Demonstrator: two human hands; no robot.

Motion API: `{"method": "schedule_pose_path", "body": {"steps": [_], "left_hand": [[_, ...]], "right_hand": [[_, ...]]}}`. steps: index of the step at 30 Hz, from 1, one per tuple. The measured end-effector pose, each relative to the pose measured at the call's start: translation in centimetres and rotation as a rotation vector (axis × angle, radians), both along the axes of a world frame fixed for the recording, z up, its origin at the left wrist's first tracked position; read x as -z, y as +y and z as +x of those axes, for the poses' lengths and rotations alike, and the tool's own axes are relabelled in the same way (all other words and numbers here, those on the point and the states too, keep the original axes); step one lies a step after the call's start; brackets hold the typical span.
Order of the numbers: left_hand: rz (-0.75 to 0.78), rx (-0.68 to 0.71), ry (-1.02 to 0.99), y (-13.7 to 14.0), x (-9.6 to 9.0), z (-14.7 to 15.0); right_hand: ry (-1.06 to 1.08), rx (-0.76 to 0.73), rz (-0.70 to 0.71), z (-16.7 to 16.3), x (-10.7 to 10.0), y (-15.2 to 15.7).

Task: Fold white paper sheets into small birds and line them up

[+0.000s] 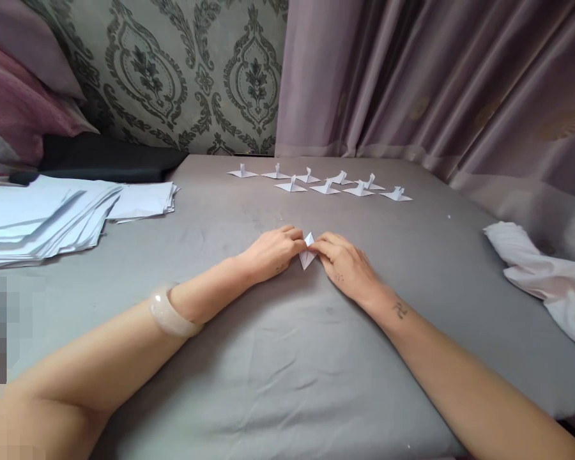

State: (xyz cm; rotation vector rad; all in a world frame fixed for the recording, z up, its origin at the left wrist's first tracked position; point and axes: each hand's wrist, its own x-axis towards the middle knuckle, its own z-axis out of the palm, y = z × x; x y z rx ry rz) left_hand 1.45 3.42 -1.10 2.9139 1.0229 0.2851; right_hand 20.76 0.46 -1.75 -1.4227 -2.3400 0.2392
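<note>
Between my hands, a small diamond-shaped piece of folded white paper (307,258) lies at the middle of the grey-covered surface. My left hand (278,251) grips its left side, fingers curled together. On the opposite side, my right hand (341,259) pinches the paper, its thumb and fingertips close to the centre. The fingertips partly hide the paper's side corners. Farther back stand several folded white paper figures (328,186) in two loose rows, each with a flat pointed base and an upright part.
Stacked white paper sheets (43,220) lie at the left, near a black cloth (110,156). A crumpled white cloth (546,275) is at the right edge. Purple curtains (326,76) and a patterned wall (191,76) border the back of the grey sheet (249,383).
</note>
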Motion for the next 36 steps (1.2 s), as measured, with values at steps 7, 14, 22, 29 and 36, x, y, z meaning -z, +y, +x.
{"method": "schedule_pose_path", "body": {"steps": [7, 14, 22, 29, 36], "left_hand": [[0.08, 0.094, 0.121, -0.6, -0.6, -0.1], [-0.021, 0.032, 0.026, -0.5, -0.5, -0.6], [-0.087, -0.024, -0.095, -0.5, -0.4, -0.1], [-0.329, -0.352, -0.486, -0.1, -0.1, 0.3], [-0.393, -0.426, -0.469, 0.2, -0.1, 0.8]], "right_hand": [[-0.273, -0.02, 0.049, -0.6, -1.1, -0.8], [-0.099, -0.013, -0.015, 0.6, -0.7, -0.7], [-0.191, -0.017, -0.021, 0.2, -1.3, -0.7], [0.166, 0.023, -0.135, 1.3, -0.4, 0.4], [0.24, 0.031, -0.169, 1.2, -0.1, 0.5]]}}
